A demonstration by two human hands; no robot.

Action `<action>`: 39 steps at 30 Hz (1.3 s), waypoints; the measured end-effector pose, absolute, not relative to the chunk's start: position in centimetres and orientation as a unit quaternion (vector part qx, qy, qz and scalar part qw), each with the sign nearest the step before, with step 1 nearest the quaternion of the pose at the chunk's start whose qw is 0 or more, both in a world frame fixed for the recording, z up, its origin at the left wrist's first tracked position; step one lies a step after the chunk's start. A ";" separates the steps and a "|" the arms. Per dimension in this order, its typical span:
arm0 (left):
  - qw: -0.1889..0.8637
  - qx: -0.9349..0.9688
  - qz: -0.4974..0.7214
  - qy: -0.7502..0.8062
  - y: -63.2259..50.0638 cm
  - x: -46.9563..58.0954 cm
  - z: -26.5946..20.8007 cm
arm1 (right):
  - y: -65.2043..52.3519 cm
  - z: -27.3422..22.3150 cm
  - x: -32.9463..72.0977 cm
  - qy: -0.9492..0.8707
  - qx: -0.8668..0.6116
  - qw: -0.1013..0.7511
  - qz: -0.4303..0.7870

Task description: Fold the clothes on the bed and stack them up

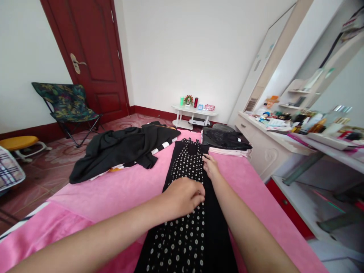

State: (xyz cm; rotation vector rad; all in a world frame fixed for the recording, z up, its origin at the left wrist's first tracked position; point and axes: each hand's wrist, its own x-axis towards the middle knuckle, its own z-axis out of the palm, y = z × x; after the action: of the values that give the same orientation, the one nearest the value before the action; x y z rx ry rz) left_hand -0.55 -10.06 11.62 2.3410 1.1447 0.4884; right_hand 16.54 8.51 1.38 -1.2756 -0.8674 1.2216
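A black dress with white dots and thin shoulder straps lies lengthwise down the bed, with plain black cloth showing along both its sides. My left hand is over the middle of the dress, fingers curled together at the edge of the dotted part; whether cloth is pinched between them is hidden. Farther up, my right hand touches the right edge of the dress near the top, its thumb and fingers closed on that edge.
A heap of black clothes covers the bed's left side. Folded clothes are stacked at the far right. The pink bedspread lies beneath. A cluttered dressing table stands right, a camouflage chair left, a small white table beyond.
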 end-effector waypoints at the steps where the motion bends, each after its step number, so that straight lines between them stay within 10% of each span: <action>1: 0.187 0.848 0.223 0.443 -8.5 -0.5 10.6 | 8.6 1.5 16.5 -0.374 -0.548 0.546 0.512; 21: 0.120 0.806 0.203 0.542 -2.1 -0.7 1.4 | 16.1 0.6 17.2 -0.633 -0.649 0.396 0.144; 39: 0.194 0.850 0.165 0.461 -5.8 -4.0 1.9 | -8.0 4.9 15.8 -0.855 -0.379 0.317 0.154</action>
State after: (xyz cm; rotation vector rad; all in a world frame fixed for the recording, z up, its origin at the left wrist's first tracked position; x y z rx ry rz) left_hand -4.04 -5.84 1.91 2.3830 1.2937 0.4636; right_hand 15.84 -7.99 4.92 -0.9989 -2.2519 0.4053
